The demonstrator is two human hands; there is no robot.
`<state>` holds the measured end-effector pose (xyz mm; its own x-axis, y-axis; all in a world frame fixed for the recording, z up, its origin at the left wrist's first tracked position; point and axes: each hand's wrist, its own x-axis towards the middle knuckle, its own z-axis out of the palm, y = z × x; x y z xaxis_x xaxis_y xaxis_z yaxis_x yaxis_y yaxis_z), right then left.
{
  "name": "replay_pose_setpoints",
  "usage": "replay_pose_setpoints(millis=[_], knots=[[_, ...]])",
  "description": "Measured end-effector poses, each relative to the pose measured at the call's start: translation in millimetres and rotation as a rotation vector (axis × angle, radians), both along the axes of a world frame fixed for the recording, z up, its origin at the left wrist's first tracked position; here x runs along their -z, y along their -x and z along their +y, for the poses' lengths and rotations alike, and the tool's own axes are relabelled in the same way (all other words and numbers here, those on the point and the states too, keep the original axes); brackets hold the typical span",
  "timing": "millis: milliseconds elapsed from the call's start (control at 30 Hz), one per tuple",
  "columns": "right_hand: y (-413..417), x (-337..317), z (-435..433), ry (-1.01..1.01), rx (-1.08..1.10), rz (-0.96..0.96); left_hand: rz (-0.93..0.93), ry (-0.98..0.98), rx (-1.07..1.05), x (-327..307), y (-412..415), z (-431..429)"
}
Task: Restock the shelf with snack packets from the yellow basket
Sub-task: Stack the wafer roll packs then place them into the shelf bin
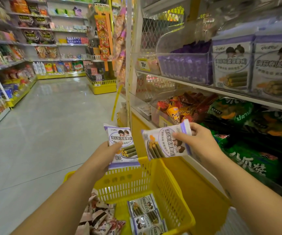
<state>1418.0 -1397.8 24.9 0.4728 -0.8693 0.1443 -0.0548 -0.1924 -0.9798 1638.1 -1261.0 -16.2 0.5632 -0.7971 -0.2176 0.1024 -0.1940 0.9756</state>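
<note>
Basket load: below both hands, several white-and-purple seaweed-roll packets (pixel 144 212) lie flat on the basket floor; left of them, under the left forearm, is a heap of brown-and-pink packets (pixel 99 217).
Yellow basket (pixel 168 184): directly beneath the hands, its slotted far wall rising almost to the left hand's packet.
Left hand (pixel 107 154): gripping 1 snack packet, thumb across the printed front and fingers hidden behind it.
Left packet (pixel 122 143): upright, print facing the camera, its lower edge just above the basket rim.
Right hand (pixel 198 141): pinching 1 packet at its purple end, thumb on the front and fingertips curled over the top edge.
Right packet (pixel 164 144): turned on its side and tilted, sticking out left of the right hand, close to the left packet but apart from it.
Lower shelf: just beyond the right hand, a clear bin of red and orange packets (pixel 179 107); to the hand's right, dark green bags (pixel 249 160).
Upper shelf (pixel 172 79): above the right hand, 2 matching seaweed-roll packets (pixel 231 65) stand upright beside a clear bin of purple packets (pixel 186 67).
Aisle: far ahead of the left hand, a pale glossy floor (pixel 52 119) between stocked shelves.
</note>
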Motion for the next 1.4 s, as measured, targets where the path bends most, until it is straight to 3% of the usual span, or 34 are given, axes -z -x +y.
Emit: replay_pose_setpoints(millis=[200,367,500,600,700,800,933,1067,1167,1233,1300,1367,1400], knots=[[-1,-8,18,0.101,-0.433,0.217,0.075,-0.05,0.322,-4,28,1],[-3,-5,22,0.23,-0.423,0.274,0.126,-0.104,0.55,-13,62,-4],[2,-3,21,0.372,-0.313,0.291,-0.062,0.025,0.665,-20,74,2],[8,-8,28,0.294,-0.255,0.176,-0.22,0.106,0.578,-28,80,4],[20,-26,37,0.193,-0.238,0.128,-0.266,0.188,0.578,-45,84,8],[40,-57,40,-0.006,-0.377,0.237,-0.274,0.236,0.652,-66,84,15],[72,-116,58,0.028,-0.535,0.441,-0.26,0.269,0.748,-111,89,21],[106,-176,80,0.203,-0.376,0.386,-0.247,0.407,0.827,-168,115,21],[134,-221,94,0.39,-0.207,0.33,-0.467,0.503,0.788,-213,143,20],[153,-246,102,0.62,0.013,0.333,-0.666,0.584,0.592,-235,163,13],[171,-267,107,0.919,0.262,0.405,-0.763,0.703,0.241,-252,182,1],[185,-284,109,1.147,0.44,0.455,-0.713,0.755,0.061,-269,202,-6],[192,-291,109,1.251,0.517,0.474,-0.597,0.748,0.114,-277,210,-9]])
